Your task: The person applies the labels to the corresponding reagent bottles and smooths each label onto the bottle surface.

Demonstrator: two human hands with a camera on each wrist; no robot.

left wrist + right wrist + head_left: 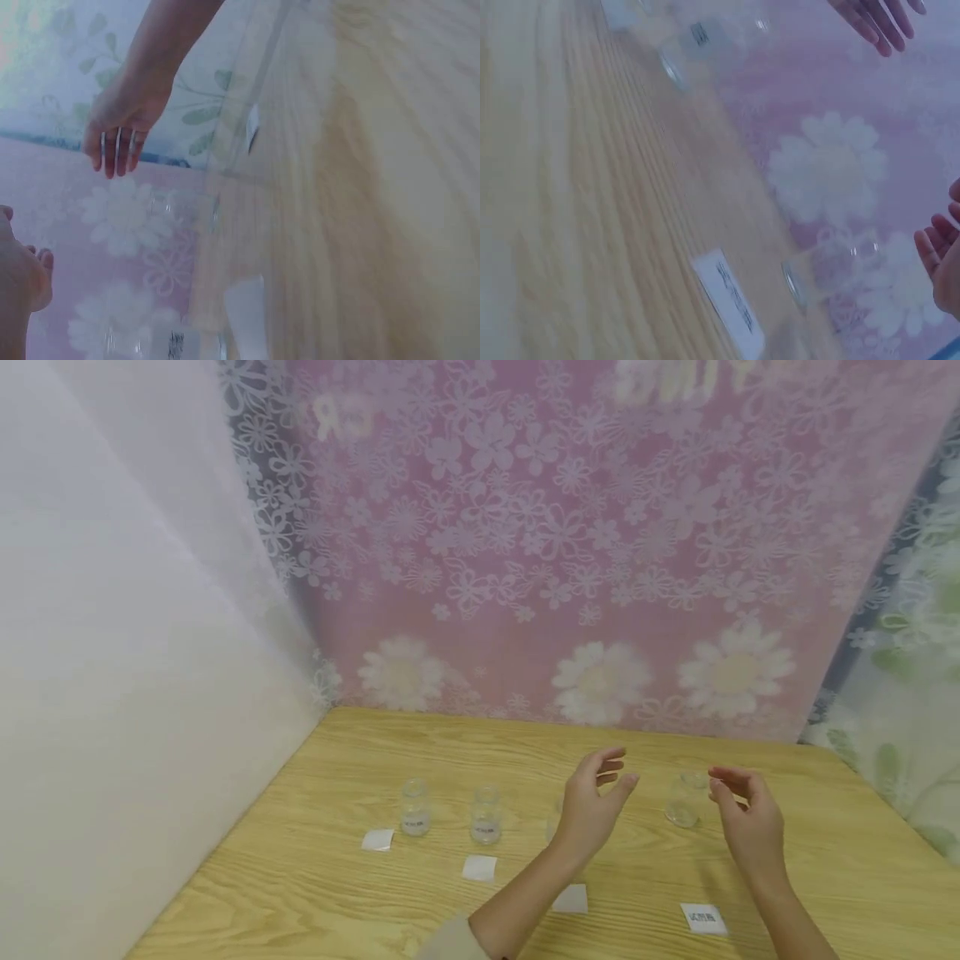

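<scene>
Both hands are raised above the table with nothing held in either. My left hand [590, 806] has loosely bent fingers and hides most of a clear glass bottle [552, 828] behind it. My right hand [750, 818], its fingers relaxed, hovers just right of another clear glass bottle [682, 802] that shows no label. Whether the fingertips touch that bottle is hard to tell in the head view; in the right wrist view, the right hand [946, 262] is apart from the bottle [829, 266]. A printed white label [703, 918] lies in front of it.
Two glass bottles with printed labels, one at far left [415, 814] and one beside it [486, 822], stand upright. Blank white paper squares lie before the row: a left square [377, 840], a middle square [479, 868] and a third square [573, 899]. A flowered curtain [487, 527] hangs behind the wooden table [300, 893].
</scene>
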